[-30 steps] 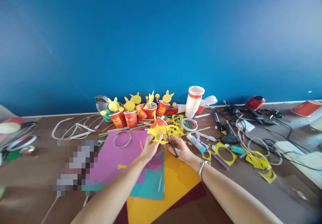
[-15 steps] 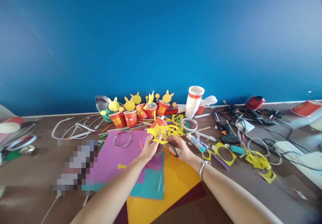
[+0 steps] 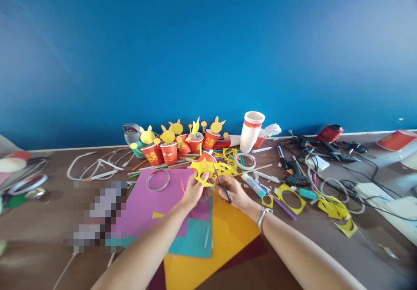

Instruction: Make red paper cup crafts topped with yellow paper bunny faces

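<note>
My left hand [image 3: 195,190] pinches a jagged piece of yellow paper [image 3: 202,167] with circles drawn on it. In my right hand [image 3: 235,192] is a pair of scissors [image 3: 223,189] with dark handles, its blades pointing up and left against the paper's right edge. Whether the blades are parted I cannot tell. Both hands are above the purple sheet [image 3: 137,212], the teal sheet [image 3: 192,242] and the orange sheet [image 3: 224,233]. Just beyond the yellow paper lies a red paper cup [image 3: 207,155], partly hidden.
Red cups with yellow cutout figures [image 3: 168,153] stand along the blue wall. A stack of white cups [image 3: 250,131] is right of them. Yellow scraps [image 3: 293,201], a glue stick [image 3: 257,188], a black glue gun [image 3: 297,175] and cables lie to the right. Clear tape [image 3: 158,180] rests on the purple sheet.
The yellow paper has turned and tilted slightly in my left hand, its lower edge now more ragged. My right hand and the scissors have barely moved.
</note>
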A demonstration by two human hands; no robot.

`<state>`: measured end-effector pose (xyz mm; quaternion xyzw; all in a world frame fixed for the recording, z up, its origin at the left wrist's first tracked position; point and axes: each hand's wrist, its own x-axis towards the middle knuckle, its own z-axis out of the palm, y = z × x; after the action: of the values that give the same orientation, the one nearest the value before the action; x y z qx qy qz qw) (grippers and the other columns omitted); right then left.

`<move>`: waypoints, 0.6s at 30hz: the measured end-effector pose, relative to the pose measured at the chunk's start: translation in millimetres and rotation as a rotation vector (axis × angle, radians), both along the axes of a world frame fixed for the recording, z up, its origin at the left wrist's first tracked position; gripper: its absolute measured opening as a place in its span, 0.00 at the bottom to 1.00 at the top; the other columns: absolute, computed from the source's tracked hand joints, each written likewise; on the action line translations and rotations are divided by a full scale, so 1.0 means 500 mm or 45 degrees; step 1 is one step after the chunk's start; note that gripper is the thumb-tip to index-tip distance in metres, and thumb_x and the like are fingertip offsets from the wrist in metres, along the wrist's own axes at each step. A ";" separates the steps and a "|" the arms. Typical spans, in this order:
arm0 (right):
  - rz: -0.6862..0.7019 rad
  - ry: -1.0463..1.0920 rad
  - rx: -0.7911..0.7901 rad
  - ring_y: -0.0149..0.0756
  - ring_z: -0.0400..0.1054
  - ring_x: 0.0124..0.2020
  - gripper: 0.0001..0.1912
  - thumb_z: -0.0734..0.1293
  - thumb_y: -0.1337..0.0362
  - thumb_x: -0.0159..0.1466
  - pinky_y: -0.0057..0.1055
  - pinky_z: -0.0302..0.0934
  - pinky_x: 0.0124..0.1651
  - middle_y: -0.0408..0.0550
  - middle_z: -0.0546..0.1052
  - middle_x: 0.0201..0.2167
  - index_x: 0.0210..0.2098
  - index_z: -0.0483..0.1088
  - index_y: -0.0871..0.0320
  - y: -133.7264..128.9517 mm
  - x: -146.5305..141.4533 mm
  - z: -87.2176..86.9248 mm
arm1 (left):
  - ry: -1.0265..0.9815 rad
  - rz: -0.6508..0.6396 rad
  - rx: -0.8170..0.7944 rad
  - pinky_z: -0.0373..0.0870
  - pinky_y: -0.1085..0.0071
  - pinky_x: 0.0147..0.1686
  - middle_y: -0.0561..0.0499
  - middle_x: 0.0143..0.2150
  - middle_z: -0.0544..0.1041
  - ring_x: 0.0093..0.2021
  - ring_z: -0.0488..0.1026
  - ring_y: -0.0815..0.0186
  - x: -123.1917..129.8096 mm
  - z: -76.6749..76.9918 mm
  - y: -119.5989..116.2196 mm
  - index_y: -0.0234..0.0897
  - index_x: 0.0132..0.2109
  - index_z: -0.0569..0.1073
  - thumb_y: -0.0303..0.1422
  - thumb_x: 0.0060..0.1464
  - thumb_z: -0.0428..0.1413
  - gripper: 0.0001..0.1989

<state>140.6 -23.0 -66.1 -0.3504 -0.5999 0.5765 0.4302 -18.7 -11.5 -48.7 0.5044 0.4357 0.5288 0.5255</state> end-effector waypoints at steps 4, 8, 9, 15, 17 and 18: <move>0.001 0.011 -0.009 0.25 0.56 0.19 0.19 0.70 0.49 0.56 0.24 0.53 0.21 0.39 0.65 0.21 0.32 0.63 0.57 0.000 0.000 -0.001 | -0.009 -0.007 -0.033 0.58 0.75 0.18 0.54 0.23 0.72 0.18 0.64 0.73 0.001 0.008 -0.004 0.33 0.34 0.72 0.50 0.51 0.57 0.21; -0.002 0.005 -0.018 0.25 0.57 0.19 0.18 0.70 0.50 0.56 0.24 0.53 0.21 0.39 0.65 0.21 0.32 0.63 0.57 0.001 -0.001 0.000 | -0.012 -0.020 -0.047 0.55 0.75 0.16 0.53 0.21 0.71 0.16 0.61 0.74 0.002 0.014 -0.007 0.33 0.33 0.73 0.52 0.52 0.55 0.23; -0.005 -0.002 -0.021 0.25 0.57 0.18 0.18 0.70 0.51 0.56 0.24 0.53 0.21 0.38 0.65 0.21 0.32 0.63 0.57 0.001 -0.001 0.000 | -0.017 -0.022 -0.049 0.55 0.75 0.16 0.53 0.21 0.71 0.16 0.61 0.74 0.002 0.015 -0.007 0.32 0.33 0.73 0.52 0.51 0.56 0.23; 0.004 -0.040 0.013 0.25 0.56 0.18 0.17 0.69 0.51 0.57 0.24 0.52 0.21 0.38 0.64 0.19 0.31 0.62 0.57 0.001 -0.001 0.002 | 0.037 -0.037 -0.043 0.55 0.75 0.19 0.54 0.19 0.70 0.18 0.62 0.74 -0.001 0.008 -0.004 0.32 0.29 0.73 0.46 0.47 0.62 0.18; 0.013 -0.024 0.015 0.24 0.55 0.18 0.18 0.70 0.51 0.57 0.24 0.51 0.21 0.38 0.64 0.20 0.31 0.62 0.57 0.000 -0.001 0.003 | 0.052 -0.074 -0.050 0.53 0.75 0.17 0.56 0.16 0.67 0.15 0.61 0.74 -0.002 0.002 -0.003 0.33 0.28 0.72 0.47 0.51 0.59 0.19; 0.015 -0.015 0.010 0.24 0.55 0.18 0.18 0.70 0.51 0.57 0.24 0.51 0.21 0.37 0.64 0.20 0.31 0.62 0.57 0.000 -0.001 0.002 | 0.050 -0.088 -0.045 0.52 0.75 0.17 0.57 0.14 0.65 0.14 0.60 0.74 -0.003 -0.001 -0.002 0.34 0.28 0.71 0.47 0.53 0.57 0.19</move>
<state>140.0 -23.1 -64.9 -0.3486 -0.6065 0.5746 0.4247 -20.2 -12.6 -49.3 0.5200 0.4375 0.4924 0.5438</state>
